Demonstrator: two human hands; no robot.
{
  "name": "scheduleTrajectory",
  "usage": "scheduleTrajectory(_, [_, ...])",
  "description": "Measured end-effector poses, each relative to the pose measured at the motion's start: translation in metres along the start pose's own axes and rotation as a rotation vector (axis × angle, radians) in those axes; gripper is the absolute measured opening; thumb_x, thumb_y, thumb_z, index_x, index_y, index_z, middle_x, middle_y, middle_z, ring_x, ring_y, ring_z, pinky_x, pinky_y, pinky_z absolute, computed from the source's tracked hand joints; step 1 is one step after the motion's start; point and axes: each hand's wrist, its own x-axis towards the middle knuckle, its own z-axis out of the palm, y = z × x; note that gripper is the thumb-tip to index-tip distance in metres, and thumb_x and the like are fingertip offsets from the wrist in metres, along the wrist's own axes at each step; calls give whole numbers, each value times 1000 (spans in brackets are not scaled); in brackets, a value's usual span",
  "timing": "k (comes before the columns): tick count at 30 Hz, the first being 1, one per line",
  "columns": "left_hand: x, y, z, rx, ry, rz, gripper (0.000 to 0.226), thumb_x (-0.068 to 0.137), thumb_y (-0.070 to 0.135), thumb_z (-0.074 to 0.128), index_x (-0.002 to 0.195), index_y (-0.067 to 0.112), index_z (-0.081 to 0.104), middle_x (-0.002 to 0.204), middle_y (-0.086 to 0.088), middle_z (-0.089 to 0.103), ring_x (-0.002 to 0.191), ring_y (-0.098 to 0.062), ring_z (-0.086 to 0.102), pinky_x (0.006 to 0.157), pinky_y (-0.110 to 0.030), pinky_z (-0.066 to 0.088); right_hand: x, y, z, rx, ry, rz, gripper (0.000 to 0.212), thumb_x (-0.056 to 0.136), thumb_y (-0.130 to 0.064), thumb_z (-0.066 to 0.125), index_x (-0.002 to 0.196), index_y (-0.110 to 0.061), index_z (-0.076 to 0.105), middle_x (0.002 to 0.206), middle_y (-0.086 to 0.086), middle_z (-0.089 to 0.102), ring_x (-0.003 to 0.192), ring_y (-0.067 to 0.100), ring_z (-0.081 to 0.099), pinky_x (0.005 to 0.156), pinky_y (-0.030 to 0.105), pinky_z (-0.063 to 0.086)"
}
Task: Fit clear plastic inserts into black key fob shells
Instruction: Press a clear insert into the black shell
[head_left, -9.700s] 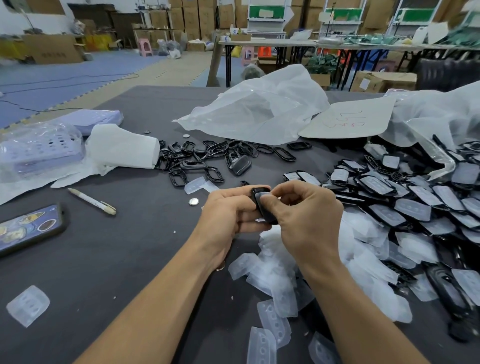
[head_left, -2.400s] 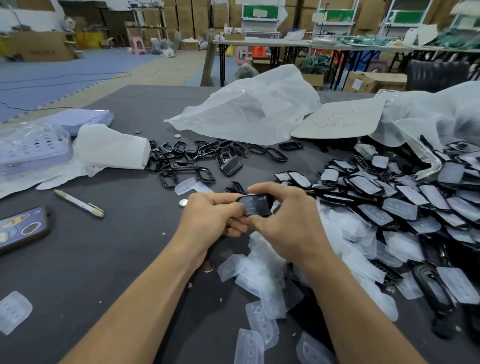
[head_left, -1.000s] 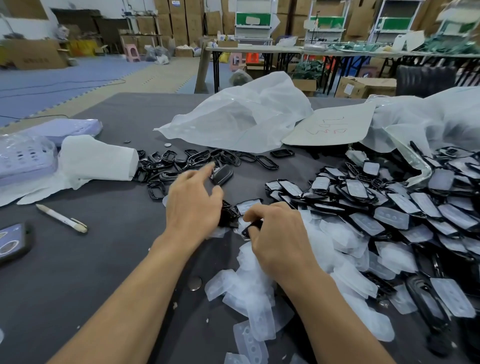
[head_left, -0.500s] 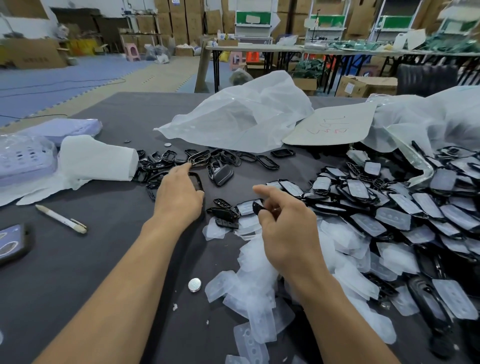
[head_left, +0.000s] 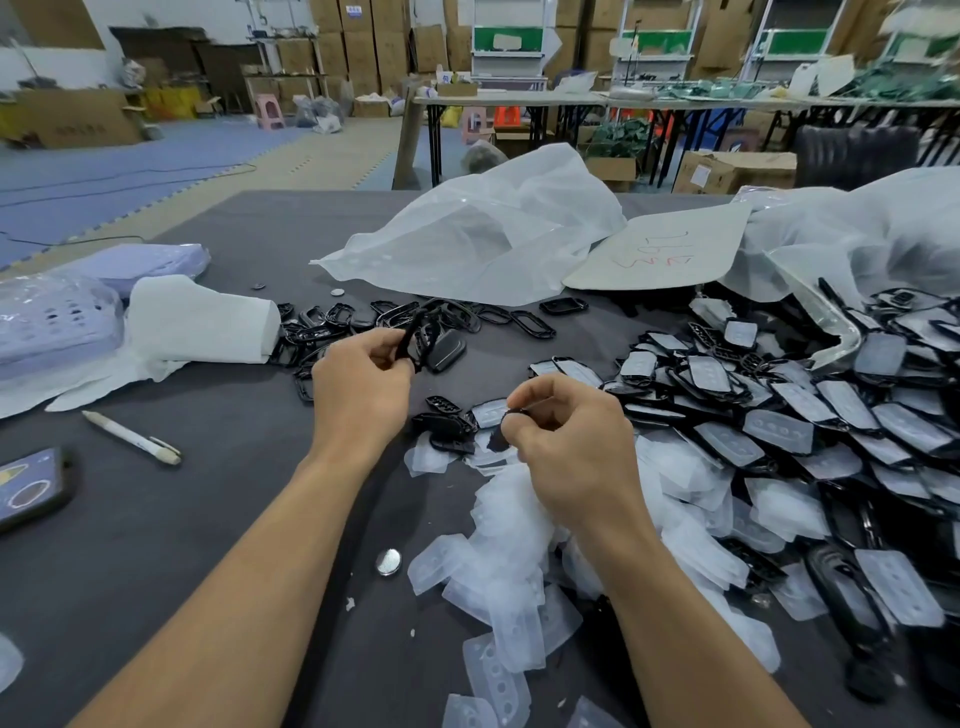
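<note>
On the grey table (head_left: 156, 545) in front of me, my left hand (head_left: 358, 395) is pinched shut on a thin black frame (head_left: 410, 332), lifted clear of the scatter of black rings (head_left: 332, 325) beside the white paper roll (head_left: 202, 322). My right hand (head_left: 571, 447) is curled closed around a small black piece (head_left: 501, 434); only its dark edge pokes out below my fingers, so I can't say which part it is. The one bit of writing I can find is red scrawl on the pale card (head_left: 660, 249) by the crumpled plastic bag (head_left: 478, 244), and it's too loose to read. Under my right wrist sits the pile of clear inserts (head_left: 514, 571), soft-looking, frosted, rounded rectangles with little button bumps. Farther right the heap of shells (head_left: 779, 415) spreads out, glossy black ovals, many already capped with an insert, running off the edge of view. A shiny coin cell (head_left: 388, 562) lies just left of the inserts. A white pen (head_left: 132, 437) lies near my phone (head_left: 31, 488), which is cut off at the left border. A lilac basket (head_left: 52, 322) sits wrapped in film, its shape blurred.
</note>
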Motion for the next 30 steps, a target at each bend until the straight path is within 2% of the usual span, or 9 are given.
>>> scheduleTrajectory(3, [-21, 16, -9, -150, -1, -13, 36, 88, 18, 75, 75, 52, 75, 76, 26, 74, 73, 6, 66, 66, -5, 47, -1, -4, -2, 209, -8, 56, 20, 83, 1, 71, 78, -18, 66, 66, 3, 73, 56, 13, 68, 51, 20, 48])
scheduleTrajectory(6, [-52, 22, -19, -167, -36, -61, 23, 90, 25, 74, 87, 47, 79, 78, 24, 75, 71, 3, 68, 59, -10, 48, -2, -7, -4, 418, -54, 99, 23, 83, 14, 65, 79, -9, 65, 66, 6, 71, 65, 24, 75, 61, 28, 61])
scheduleTrajectory(8, [-71, 20, -26, -142, -47, -72, 22, 91, 25, 72, 92, 45, 80, 79, 23, 75, 73, -1, 69, 64, -18, 53, -3, -7, -4, 474, -80, 106, 28, 81, 19, 63, 80, -9, 68, 67, 4, 71, 71, 30, 77, 66, 31, 63])
scheduleTrajectory(11, [-88, 19, -33, -101, -63, -49, 30, 89, 26, 71, 81, 55, 76, 70, 22, 73, 62, 3, 63, 59, -14, 46, -4, -8, -3, 482, -98, 118, 28, 80, 20, 64, 82, -7, 72, 71, 10, 72, 74, 32, 78, 66, 29, 62])
scheduleTrajectory(15, [-88, 22, -33, -144, -83, -109, 37, 88, 26, 74, 73, 60, 72, 72, 23, 75, 72, 0, 73, 71, -25, 55, -4, -9, -3, 470, -89, 124, 18, 85, 13, 69, 82, -4, 74, 76, 21, 74, 70, 29, 77, 64, 27, 61])
scheduleTrajectory(17, [-86, 22, -30, -155, -101, -133, 43, 89, 25, 75, 72, 64, 71, 72, 24, 75, 74, 1, 73, 72, -23, 55, -2, -8, -3, 452, -89, 108, 13, 88, 8, 70, 82, -3, 74, 75, 22, 74, 66, 28, 76, 62, 27, 60])
scheduleTrajectory(22, [-78, 16, -21, -284, -166, -232, 27, 92, 10, 73, 87, 35, 82, 80, 7, 81, 73, -15, 78, 85, -43, 64, 1, -3, -3, 386, -52, 88, 15, 93, -3, 72, 78, -6, 75, 67, 16, 73, 56, 26, 71, 54, 28, 57])
scheduleTrajectory(25, [-79, 15, -18, -264, -189, -223, 25, 91, 13, 70, 92, 35, 83, 83, 10, 81, 75, -12, 78, 87, -44, 64, 2, -1, -2, 313, -33, 60, 20, 93, -7, 71, 75, -11, 76, 62, 11, 72, 48, 21, 64, 46, 25, 50])
scheduleTrajectory(30, [-82, 22, -17, -258, -236, -196, 61, 89, -1, 58, 77, 55, 78, 84, 17, 80, 78, -7, 77, 85, -38, 65, 3, 1, 0, 314, -46, 81, 21, 95, -7, 68, 75, -9, 72, 61, 11, 70, 44, 21, 61, 41, 26, 45])
